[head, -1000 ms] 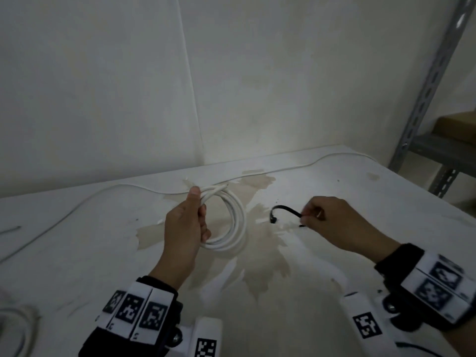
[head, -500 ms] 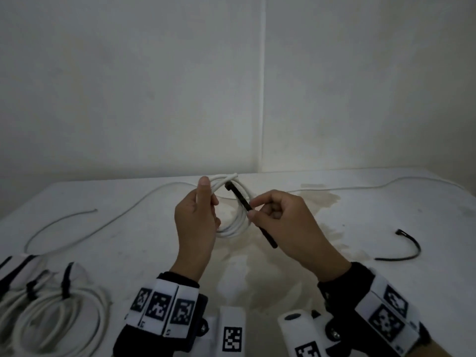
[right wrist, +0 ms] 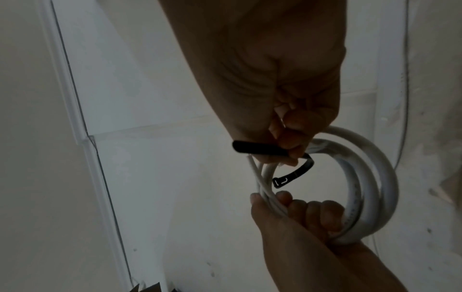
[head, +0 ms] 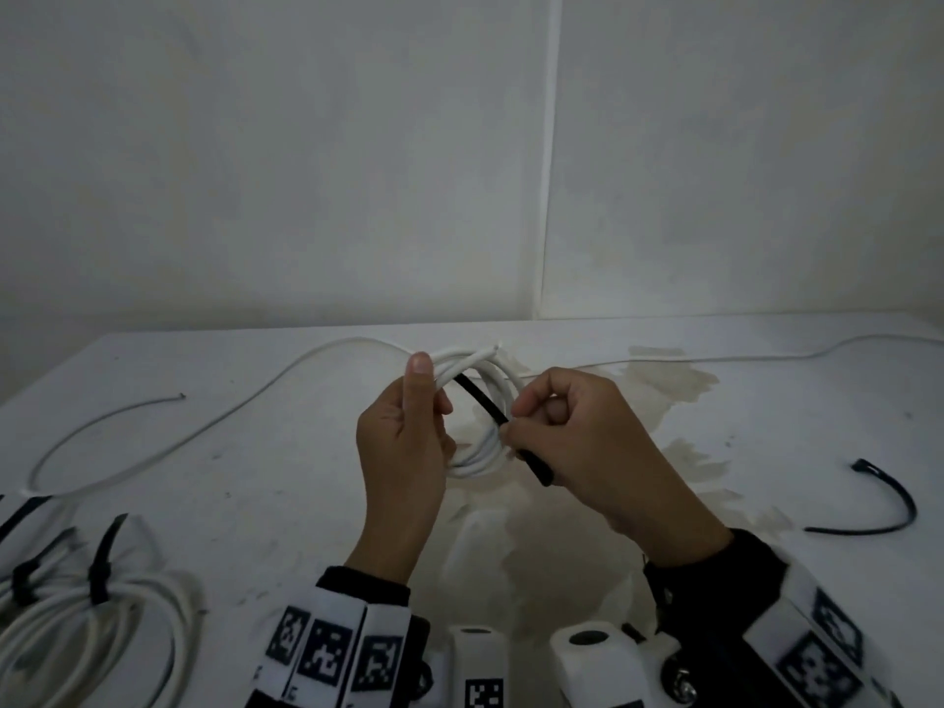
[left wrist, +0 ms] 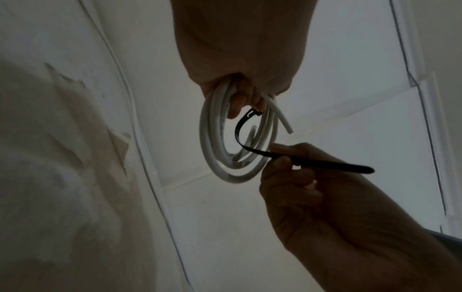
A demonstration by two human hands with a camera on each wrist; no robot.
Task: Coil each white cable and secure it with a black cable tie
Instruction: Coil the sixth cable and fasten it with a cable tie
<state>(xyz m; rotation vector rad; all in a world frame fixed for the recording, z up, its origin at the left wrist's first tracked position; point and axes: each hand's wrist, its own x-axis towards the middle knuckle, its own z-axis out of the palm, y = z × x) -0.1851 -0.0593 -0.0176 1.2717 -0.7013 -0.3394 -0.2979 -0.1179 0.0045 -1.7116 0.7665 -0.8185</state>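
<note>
My left hand (head: 408, 436) holds a coiled white cable (head: 490, 390) upright above the table, thumb and fingers gripping the bundle near its free end. The coil (left wrist: 237, 138) hangs below that hand in the left wrist view. My right hand (head: 577, 431) pinches a black cable tie (head: 490, 408) near its middle. The tie's head end (right wrist: 287, 177) curves through the inside of the coil (right wrist: 370, 177), close to my left fingers (right wrist: 312, 209); its tail (left wrist: 345, 166) sticks out past my right thumb.
Coiled white cables bound with black ties (head: 97, 595) lie at the front left of the table (head: 255, 503). A loose white cable (head: 168, 436) runs along the back. A spare black tie (head: 889, 503) lies at the right. Walls close the back.
My right hand brought the black tie from the table on the right to the coil and has pushed its head end further inside the loops. The head view swung left.
</note>
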